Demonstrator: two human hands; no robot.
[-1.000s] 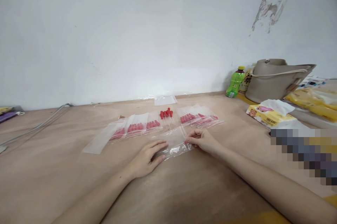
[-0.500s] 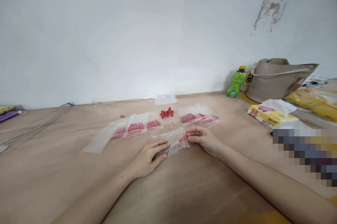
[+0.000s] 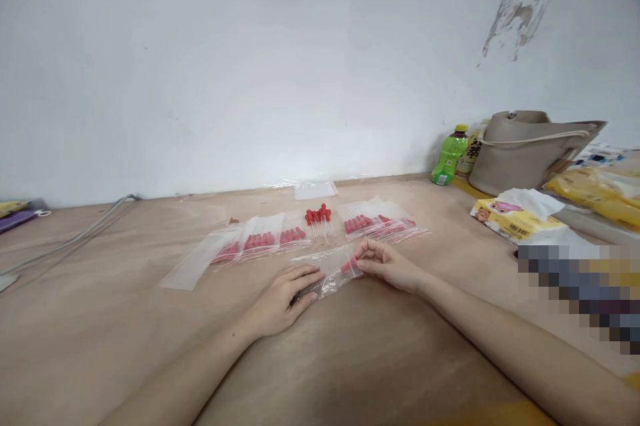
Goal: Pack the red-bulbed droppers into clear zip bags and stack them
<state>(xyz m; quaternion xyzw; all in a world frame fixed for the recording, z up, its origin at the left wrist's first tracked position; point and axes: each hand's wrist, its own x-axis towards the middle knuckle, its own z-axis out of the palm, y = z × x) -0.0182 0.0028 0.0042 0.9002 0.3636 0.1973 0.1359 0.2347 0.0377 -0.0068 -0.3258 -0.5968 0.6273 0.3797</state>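
Observation:
A clear zip-lock bag (image 3: 330, 283) lies at a slant between my hands, with a red-bulbed dropper (image 3: 349, 265) inside near its right end. My left hand (image 3: 289, 298) grips the bag's left end between thumb and fingers. At the mouth on the right, my right hand (image 3: 385, 265) pinches the bag's edge beside the red bulb, fingers curled. Just behind lies a loose bunch of red-bulbed droppers (image 3: 319, 216), stems toward me. Filled bags with red bulbs showing lie to the left (image 3: 270, 238) and right (image 3: 377, 221) of it.
A flat pack of bags (image 3: 316, 191) lies by the wall. On the right stand a green bottle (image 3: 449, 156), a grey-beige bag (image 3: 520, 156) and a yellow tissue pack (image 3: 517, 221). A grey cable (image 3: 95, 226) crosses the table at the left.
My right fingers have curled and closed in at the bag's mouth, next to the red bulb. My left hand has stayed nearly still.

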